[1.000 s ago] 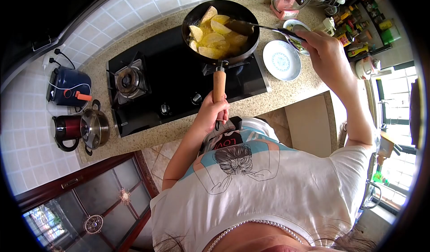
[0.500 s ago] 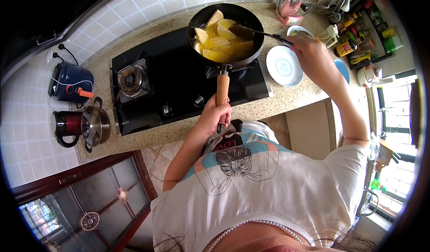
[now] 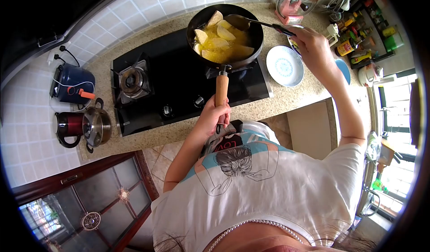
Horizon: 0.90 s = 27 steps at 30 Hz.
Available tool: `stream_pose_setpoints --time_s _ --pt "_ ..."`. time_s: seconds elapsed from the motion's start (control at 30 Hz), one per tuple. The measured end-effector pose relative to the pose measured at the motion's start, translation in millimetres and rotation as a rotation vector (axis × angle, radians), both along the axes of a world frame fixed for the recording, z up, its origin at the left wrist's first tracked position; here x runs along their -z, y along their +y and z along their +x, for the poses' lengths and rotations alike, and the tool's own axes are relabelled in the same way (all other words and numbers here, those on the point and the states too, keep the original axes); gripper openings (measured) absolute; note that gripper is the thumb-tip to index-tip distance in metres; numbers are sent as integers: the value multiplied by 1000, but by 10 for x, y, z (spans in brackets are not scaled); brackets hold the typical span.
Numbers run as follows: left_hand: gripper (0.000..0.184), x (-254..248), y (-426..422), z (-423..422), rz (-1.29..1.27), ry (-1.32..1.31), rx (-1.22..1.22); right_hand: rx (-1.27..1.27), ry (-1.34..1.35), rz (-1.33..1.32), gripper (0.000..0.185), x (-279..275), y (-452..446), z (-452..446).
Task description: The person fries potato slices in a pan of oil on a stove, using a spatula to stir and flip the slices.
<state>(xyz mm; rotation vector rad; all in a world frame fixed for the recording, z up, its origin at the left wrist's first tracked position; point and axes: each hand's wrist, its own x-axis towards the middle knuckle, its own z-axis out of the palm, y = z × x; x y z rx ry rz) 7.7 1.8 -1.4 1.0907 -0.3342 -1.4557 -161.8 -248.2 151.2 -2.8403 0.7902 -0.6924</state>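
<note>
Spatula (image 3: 242, 22), gripped in right hand (image 3: 311, 45), pointing left

Red kettle (image 3: 68, 124) beside lidded pot (image 3: 97, 125); blue appliance (image 3: 75, 80) near both; bottles (image 3: 345, 48) at right.

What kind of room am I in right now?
Most likely a home kitchen: there's a black gas cooktop, a pan of sliced food over it, and bottles and jars crowded by the wall.
</note>
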Motion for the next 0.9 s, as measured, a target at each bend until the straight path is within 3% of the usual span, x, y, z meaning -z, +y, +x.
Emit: stream_pose_setpoints --time_s 0.23,0.33,0.67,0.9 --pt "26 2 4 -8 -3 -5 -6 -67 46 -90 36 301 72 142" --pt "26 7 4 -5 -7 1 -4 -184 135 -251 47 479 61 166" --pt "22 -8 9 -13 -23 17 -11 -179 173 -303 46 225 212 86" --pt "22 21 11 -2 -24 22 5 -271 156 -426 46 505 71 311"
